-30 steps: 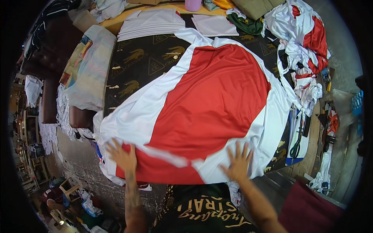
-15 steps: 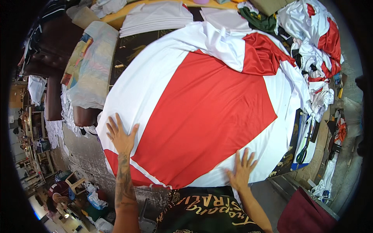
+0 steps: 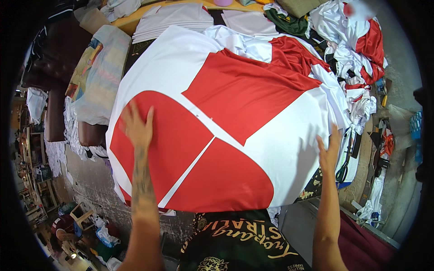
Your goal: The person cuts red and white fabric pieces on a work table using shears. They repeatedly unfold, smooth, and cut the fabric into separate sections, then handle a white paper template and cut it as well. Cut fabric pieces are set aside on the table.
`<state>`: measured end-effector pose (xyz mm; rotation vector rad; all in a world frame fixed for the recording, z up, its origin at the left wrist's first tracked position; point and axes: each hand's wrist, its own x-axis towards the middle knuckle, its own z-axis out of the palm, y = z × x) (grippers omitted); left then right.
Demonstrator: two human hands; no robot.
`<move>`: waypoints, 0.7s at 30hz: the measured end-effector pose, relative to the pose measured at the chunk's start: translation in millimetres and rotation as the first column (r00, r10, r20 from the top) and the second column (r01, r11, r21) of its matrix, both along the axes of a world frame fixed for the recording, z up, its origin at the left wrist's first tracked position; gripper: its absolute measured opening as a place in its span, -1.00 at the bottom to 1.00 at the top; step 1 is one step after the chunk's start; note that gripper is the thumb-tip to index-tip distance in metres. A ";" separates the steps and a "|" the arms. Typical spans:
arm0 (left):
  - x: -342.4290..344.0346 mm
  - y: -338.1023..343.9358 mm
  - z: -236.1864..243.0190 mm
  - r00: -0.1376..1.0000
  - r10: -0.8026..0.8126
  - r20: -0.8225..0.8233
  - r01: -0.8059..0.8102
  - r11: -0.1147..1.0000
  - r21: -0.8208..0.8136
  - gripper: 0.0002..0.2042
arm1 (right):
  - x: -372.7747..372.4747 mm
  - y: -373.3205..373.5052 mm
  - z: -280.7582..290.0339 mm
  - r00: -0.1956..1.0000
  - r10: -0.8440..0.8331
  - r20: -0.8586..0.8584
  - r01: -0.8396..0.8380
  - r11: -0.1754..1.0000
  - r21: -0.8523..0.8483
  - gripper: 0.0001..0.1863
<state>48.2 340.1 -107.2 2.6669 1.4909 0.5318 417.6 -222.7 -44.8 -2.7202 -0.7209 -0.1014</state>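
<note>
A large sheet of white fabric printed with red panels (image 3: 262, 104) covers the table in front of me. On its near side, two red pieces with curved outer edges (image 3: 221, 176) are parted by a thin white strip. My left hand (image 3: 137, 125), fingers spread and slightly blurred, is over the left red piece; whether the palm presses down I cannot tell. Over the sheet's right side is my right hand (image 3: 330, 149), thumb apart from the fingers and nothing held. Its shadow falls on the white cloth. Toward the far side the fabric bunches into folds (image 3: 294, 56).
Stacked white cut pieces (image 3: 174, 21) lie at the table's far edge. A heap of white and red cloth (image 3: 337, 27) is at the far right. Black-handled scissors (image 3: 342, 171) lie right of the sheet. A plastic-covered bundle (image 3: 101, 77) and brown padded seating (image 3: 56, 58) stand left.
The fabric has shifted away from me, bringing the curved red pieces into sight at the near side. My left hand has moved farther forward; my right hand has moved forward and to the right.
</note>
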 end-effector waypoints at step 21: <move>34.8 -519.0 8.6 0.628 -0.731 0.268 0.778 0.581 -0.239 -0.69 | 35.1 -348.3 -12.0 0.508 0.167 -0.845 0.506 0.736 0.449 -0.63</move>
